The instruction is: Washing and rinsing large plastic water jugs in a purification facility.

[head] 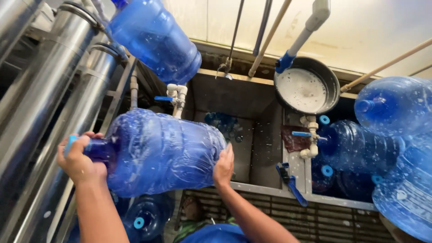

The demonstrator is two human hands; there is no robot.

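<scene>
Forearms nearest the lens, reaching up from the bottom edge to a big blue water jug [164, 150] held sideways over a grey wash basin [252, 135]. Left hand [78, 159] wrapped round the jug's neck, fingers curled tight on it, thumb side hidden. Right hand [223, 166] flat against the jug's base, fingers pressed together and pointing up, palm pushing in. Jug lying horizontal between both hands, off any surface, foamy streaks and droplets all over its wall, spray flecks in the air near the base; looks mid-shake or mid-rinse, soaping apparently done, draining and setting down not yet done, judged from suds on the wall. Just beyond the jug, white pipe fittings with a blue valve handle [164, 98]. Second jug [155, 38] tilted overhead at upper left, beside tall steel cylinders [67, 85]. Further right, a dark round pan [333, 85] with foamy water, fed by a white pipe with blue elbow [285, 60]. Blue brush-like tool [291, 182] on the basin edge. More blue jugs [396, 105] stacked at right, some wet, caps facing the camera. Another jug [144, 218] below, on the floor grate, near the left arm. Washed or unwashed among the rest: cannot tell.
</scene>
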